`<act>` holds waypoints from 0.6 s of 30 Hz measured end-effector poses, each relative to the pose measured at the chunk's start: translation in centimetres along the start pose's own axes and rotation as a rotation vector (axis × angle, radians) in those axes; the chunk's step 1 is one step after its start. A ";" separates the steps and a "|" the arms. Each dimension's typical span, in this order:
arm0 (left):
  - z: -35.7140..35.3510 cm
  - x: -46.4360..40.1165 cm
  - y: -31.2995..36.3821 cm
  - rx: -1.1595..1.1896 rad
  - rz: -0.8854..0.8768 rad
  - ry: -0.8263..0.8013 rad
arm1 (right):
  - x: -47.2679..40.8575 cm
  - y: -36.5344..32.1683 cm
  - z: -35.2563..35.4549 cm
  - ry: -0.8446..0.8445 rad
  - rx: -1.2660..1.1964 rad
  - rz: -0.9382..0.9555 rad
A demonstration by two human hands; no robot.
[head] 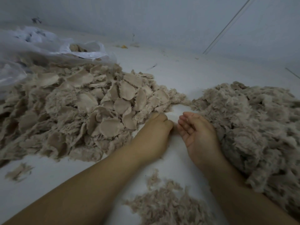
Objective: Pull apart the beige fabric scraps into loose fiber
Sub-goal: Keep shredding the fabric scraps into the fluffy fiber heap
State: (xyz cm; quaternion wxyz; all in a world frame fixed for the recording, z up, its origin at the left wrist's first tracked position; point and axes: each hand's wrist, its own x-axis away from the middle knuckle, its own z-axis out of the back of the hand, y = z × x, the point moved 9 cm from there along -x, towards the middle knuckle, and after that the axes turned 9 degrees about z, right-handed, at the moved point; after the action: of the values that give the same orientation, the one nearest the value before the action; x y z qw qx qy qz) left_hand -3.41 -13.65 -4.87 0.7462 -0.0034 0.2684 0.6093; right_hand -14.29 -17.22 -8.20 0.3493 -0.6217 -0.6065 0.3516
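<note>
Scraps (78, 108) of beige fabric make the biggest heap, spreading out beyond and to the outer side of the left hand's knuckles: flat, rounded, petal-like pieces with frayed, fuzzy edges, overlapping in layers. Loose fiber (253, 127) forms the next mound, shaggy and without clear shapes, lying against the back of the right hand and running off past its fingertips. A thinner patch of fluff (164, 205) sits nearer the body than either palm, between the forearms, and a small tuft (17, 172) lies apart, well outside the left arm. The left hand (154, 132) is knuckles up with fingers curled under at the scrap heap's edge; whether they grip anything cannot be told. The right hand (196, 132) lies palm up, fingers loosely bent, holding nothing. Everything rests on a pale white surface (178, 73). A clear plastic bag (48, 46) lies far beyond the scraps, against a plain grey wall (146, 18).
</note>
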 end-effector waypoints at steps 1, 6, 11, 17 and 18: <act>-0.1 0.3 0.1 0.014 -0.014 -0.025 | 0.0 0.1 -0.1 -0.026 0.021 0.001; 2.0 0.6 -0.1 0.309 0.104 0.045 | 0.6 0.3 -1.6 -0.278 0.257 0.056; 1.0 1.1 -4.3 1.128 0.636 0.069 | 1.4 -0.2 -2.6 -0.416 0.386 0.133; 0.9 1.1 -3.7 1.112 0.590 -0.034 | 1.0 0.0 -1.8 -0.313 0.341 0.072; 1.0 1.0 -3.7 1.094 0.577 -0.030 | 1.0 -0.1 -1.8 -0.314 0.367 0.080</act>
State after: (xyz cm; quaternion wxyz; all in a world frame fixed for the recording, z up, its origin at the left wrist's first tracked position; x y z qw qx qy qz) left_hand 0.46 -13.34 -5.56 0.4488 0.4612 0.5215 0.5603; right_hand -12.75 -16.19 -7.26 0.3437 -0.5089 -0.5544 0.5617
